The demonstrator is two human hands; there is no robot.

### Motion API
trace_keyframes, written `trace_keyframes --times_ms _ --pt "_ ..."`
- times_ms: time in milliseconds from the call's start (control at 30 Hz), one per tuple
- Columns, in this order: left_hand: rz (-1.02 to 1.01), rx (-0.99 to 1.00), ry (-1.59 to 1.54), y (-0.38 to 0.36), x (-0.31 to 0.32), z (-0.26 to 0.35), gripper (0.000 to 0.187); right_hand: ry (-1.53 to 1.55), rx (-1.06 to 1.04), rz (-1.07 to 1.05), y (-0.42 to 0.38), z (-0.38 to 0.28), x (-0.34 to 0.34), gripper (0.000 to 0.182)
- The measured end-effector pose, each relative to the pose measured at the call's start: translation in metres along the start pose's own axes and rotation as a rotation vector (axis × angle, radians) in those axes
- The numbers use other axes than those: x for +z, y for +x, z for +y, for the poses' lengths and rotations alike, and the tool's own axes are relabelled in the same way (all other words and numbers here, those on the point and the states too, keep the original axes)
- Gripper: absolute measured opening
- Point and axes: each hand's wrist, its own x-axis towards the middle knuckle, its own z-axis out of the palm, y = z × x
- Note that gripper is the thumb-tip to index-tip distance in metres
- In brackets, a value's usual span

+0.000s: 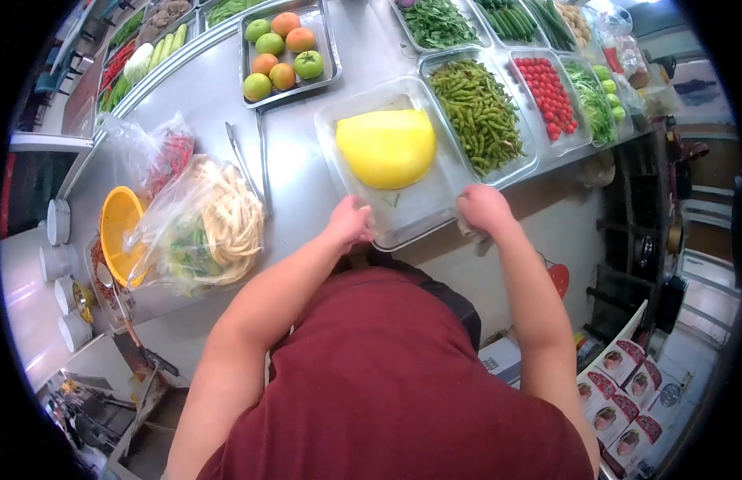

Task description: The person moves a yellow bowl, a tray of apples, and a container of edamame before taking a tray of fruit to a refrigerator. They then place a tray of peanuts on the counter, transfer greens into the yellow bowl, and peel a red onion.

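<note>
A clear plastic tray (419,220) lies at the counter's near edge, with a smooth yellow half-round block (387,148) in its far part. My left hand (352,222) is at the tray's near left corner, fingers curled at the rim. On the other side, my right hand (484,210) is closed around a crumpled greyish rag (473,235), right at the tray's right rim. Close against the tray on the right stands a tray of green peppers (479,116).
Metal tongs (263,160) lie left of the tray, near bagged tofu-skin strips (227,220) and a yellow basket (119,232). Tomatoes fill a metal tray (287,56) behind. Cherry tomatoes (547,96) and leafy greens (435,22) stand at the right and back.
</note>
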Motion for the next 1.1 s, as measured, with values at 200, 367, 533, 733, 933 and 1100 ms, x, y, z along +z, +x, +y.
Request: trace_keyframes --times_ms 200,367,533,733,933,1100 --pt "0.034 0.002 -0.072 -0.003 0.004 0.001 0.037 -0.480 -0.145 -0.372 0.037 -0.052 0.017 0.021" --pt "0.041 -0.014 -0.096 -0.006 0.004 0.003 0.039 0.128 -0.274 -0.600 0.034 -0.042 0.008 0.019" --pt "-0.020 0.002 -0.115 0.009 0.001 -0.009 0.042 1.146 0.009 -0.573 -0.010 0.039 -0.025 0.021" --pt "-0.030 -0.028 -0.066 -0.002 0.002 0.004 0.042 -0.123 0.526 0.025 -0.053 0.148 0.015 0.029" --pt "-0.013 -0.033 0.002 -0.004 0.002 0.005 0.041 0.167 0.741 0.246 -0.090 0.260 0.076 0.024" --pt "-0.035 -0.035 0.025 -0.008 0.003 0.010 0.041 1.404 0.498 0.447 -0.090 0.233 0.081 0.030"
